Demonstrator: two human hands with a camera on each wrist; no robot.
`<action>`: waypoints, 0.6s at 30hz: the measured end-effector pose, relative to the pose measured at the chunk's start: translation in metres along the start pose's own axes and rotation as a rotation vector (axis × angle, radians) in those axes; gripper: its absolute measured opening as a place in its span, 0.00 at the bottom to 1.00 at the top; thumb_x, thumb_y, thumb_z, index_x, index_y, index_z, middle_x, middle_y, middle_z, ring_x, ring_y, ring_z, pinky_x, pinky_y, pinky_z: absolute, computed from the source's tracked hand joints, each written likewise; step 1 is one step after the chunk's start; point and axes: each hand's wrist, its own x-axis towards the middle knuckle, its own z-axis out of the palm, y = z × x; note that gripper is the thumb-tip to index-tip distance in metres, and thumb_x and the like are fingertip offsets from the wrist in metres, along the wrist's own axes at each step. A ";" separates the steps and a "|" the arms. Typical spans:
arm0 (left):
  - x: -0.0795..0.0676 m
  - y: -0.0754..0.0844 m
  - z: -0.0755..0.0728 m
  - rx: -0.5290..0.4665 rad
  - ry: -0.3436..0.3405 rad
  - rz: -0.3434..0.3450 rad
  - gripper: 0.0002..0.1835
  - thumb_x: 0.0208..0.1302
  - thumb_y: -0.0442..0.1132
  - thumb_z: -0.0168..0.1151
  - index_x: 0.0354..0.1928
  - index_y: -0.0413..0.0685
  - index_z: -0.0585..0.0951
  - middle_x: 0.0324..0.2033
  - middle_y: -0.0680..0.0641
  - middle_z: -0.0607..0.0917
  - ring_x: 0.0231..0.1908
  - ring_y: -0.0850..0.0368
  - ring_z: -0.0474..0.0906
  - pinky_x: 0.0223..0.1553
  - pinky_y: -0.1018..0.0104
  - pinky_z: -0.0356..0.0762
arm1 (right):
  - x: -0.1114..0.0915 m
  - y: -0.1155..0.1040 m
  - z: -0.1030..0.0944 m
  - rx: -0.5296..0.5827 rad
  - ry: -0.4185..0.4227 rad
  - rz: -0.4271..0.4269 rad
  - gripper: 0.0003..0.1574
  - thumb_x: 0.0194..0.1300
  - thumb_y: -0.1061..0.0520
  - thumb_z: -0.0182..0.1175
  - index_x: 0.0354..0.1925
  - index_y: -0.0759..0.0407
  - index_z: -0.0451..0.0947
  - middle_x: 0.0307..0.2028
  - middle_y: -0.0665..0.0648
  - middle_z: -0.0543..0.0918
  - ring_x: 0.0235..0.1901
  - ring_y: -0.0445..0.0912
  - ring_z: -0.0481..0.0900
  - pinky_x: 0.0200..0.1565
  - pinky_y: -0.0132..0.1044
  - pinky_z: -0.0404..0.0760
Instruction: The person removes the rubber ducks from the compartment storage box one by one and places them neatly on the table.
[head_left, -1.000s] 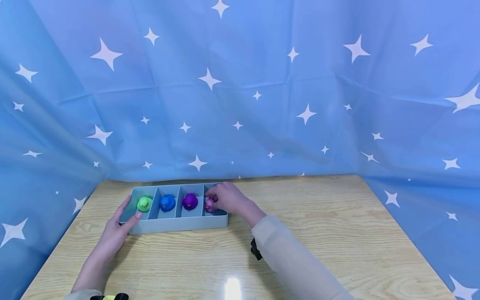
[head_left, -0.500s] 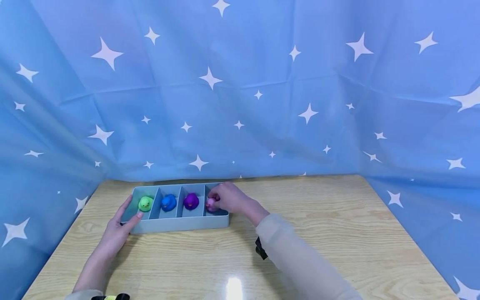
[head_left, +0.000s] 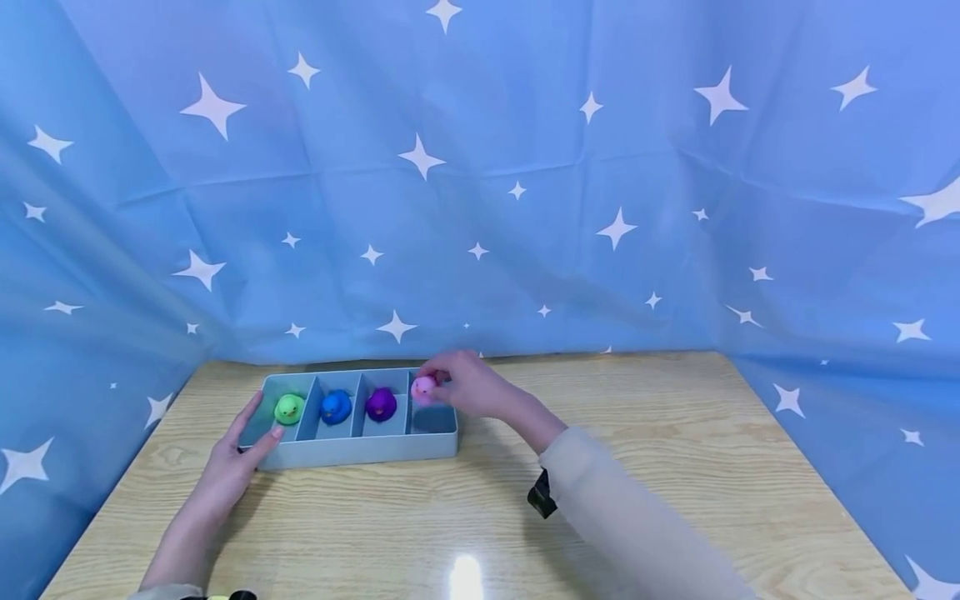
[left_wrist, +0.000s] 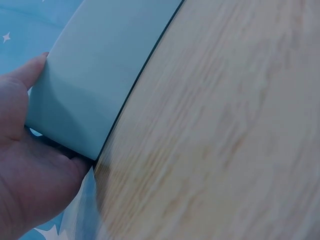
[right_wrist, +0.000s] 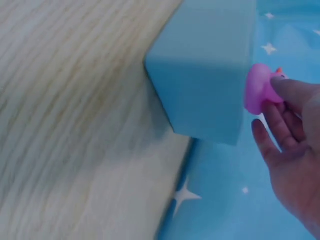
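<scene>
A light blue divided tray [head_left: 360,450] stands on the table towards its back left. My left hand [head_left: 231,465] grips the tray's left end, thumb on the front rim; in the left wrist view, the hand [left_wrist: 35,165] wraps round that end wall [left_wrist: 95,80]. Between thumb and fingers my right hand [head_left: 472,385] pinches a pink rubber duck [head_left: 423,390], raised over the rightmost compartment. The right wrist view has the pink duck [right_wrist: 259,90] above the rim. A green duck [head_left: 288,408], a blue duck [head_left: 335,407] and a purple duck [head_left: 381,404] each sit in their own compartment.
The wooden table [head_left: 637,450] carries the tray near its back edge. A blue cloth with white stars [head_left: 480,167] hangs behind and at both sides. Low dividers [head_left: 357,404] separate the compartments.
My right hand has lifted the pink duck from down in the rightmost compartment up to rim height, shifting slightly back. My left hand keeps its grip on the tray.
</scene>
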 end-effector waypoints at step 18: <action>-0.002 0.004 -0.001 0.014 -0.024 -0.013 0.49 0.76 0.60 0.54 0.82 0.67 0.32 0.79 0.36 0.29 0.76 0.27 0.24 0.67 0.21 0.35 | -0.055 0.050 -0.043 0.079 0.114 -0.001 0.16 0.63 0.72 0.68 0.50 0.66 0.85 0.44 0.57 0.84 0.44 0.50 0.82 0.48 0.41 0.85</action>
